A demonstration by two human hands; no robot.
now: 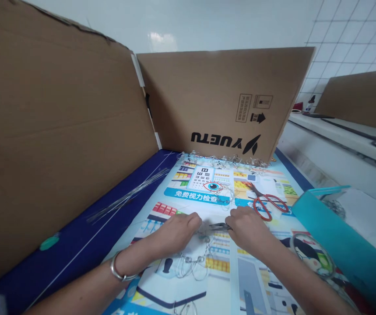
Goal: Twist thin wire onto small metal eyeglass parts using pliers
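Two hands work over the poster (217,280): the right hand (247,225) grips the pliers (219,226), the left hand (184,228) pinches the wire piece (195,260). Scissors (269,202) lie beyond the right hand.

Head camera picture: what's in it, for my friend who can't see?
A left hand holds beaded wire near pliers in the right hand, over a printed sheet. Red-handled scissors and a turquoise box lie to the right; cardboard stands behind.
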